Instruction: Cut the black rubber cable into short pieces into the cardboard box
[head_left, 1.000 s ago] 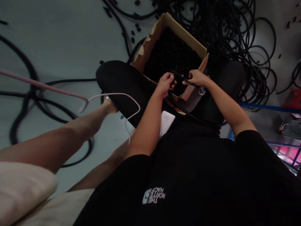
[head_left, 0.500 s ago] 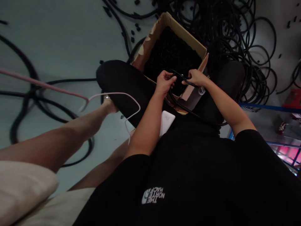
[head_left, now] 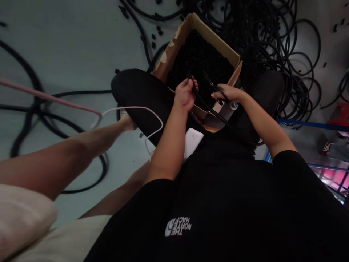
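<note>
My left hand point(head_left: 185, 94) is closed around a black hose point(head_left: 209, 107), close to its upper end. From there the hose runs down to the right, across the near edge of a cardboard box point(head_left: 218, 37). In my right hand point(head_left: 229, 92) is a pair of dark scissors point(head_left: 207, 78), with its blades pointing up and left over the box. The blades stand apart from the hose. Many short black pieces point(head_left: 201, 54) fill the box, which sits between my legs.
Tangled black hose point(head_left: 272, 47) lies on the floor at the upper right, with more loops at the left. A white power bank point(head_left: 194, 140) rests by my lap with a cable point(head_left: 136, 107) attached. Another person's leg point(head_left: 81, 149) reaches in from the left.
My left hand has turned and drawn slightly left, lifting the hose end away from the scissors. The scissors' blades now point more upward, and my right hand has barely moved.
</note>
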{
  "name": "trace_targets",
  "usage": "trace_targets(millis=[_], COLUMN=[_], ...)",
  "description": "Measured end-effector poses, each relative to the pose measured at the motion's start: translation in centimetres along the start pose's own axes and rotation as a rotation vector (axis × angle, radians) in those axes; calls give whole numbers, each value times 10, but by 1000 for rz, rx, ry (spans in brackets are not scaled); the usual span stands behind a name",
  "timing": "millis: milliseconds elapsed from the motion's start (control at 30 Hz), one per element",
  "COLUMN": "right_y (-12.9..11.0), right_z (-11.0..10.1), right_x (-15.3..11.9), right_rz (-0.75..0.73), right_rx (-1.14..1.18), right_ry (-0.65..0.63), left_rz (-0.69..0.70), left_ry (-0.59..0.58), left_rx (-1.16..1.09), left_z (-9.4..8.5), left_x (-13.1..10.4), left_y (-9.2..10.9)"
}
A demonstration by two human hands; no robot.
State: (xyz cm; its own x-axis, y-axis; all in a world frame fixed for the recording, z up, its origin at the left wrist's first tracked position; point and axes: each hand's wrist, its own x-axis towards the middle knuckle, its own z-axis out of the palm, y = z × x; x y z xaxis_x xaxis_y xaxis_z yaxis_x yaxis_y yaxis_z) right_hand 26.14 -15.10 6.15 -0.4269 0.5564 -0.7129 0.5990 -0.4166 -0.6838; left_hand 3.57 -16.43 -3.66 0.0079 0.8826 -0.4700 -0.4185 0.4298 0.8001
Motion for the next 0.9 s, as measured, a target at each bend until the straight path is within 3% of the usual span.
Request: trace_targets(millis=[233,300,433,567,733,900], right_y=[7,7,12,23,36,40], right_z=[21,28,40,45,26,4], right_x=[-20,-28,-27,-7,12,15], right_rz=[-41,-38,23,28,-66,2], right_rx=[149,204,251,243,131,-154], right_ry=[-4,13,142,160,238,298], left_rz=[-30,-44,-74,-106,-68,-121], left_ry=[275,294,170,66,24,-2], left_rx=[-294,-303,-224,-188,-96,39], left_z=[2,2,3,9,9,5], left_x=[-4,-3,-1,-5,-7,-7], left_y=[13,13,4,0,8,7])
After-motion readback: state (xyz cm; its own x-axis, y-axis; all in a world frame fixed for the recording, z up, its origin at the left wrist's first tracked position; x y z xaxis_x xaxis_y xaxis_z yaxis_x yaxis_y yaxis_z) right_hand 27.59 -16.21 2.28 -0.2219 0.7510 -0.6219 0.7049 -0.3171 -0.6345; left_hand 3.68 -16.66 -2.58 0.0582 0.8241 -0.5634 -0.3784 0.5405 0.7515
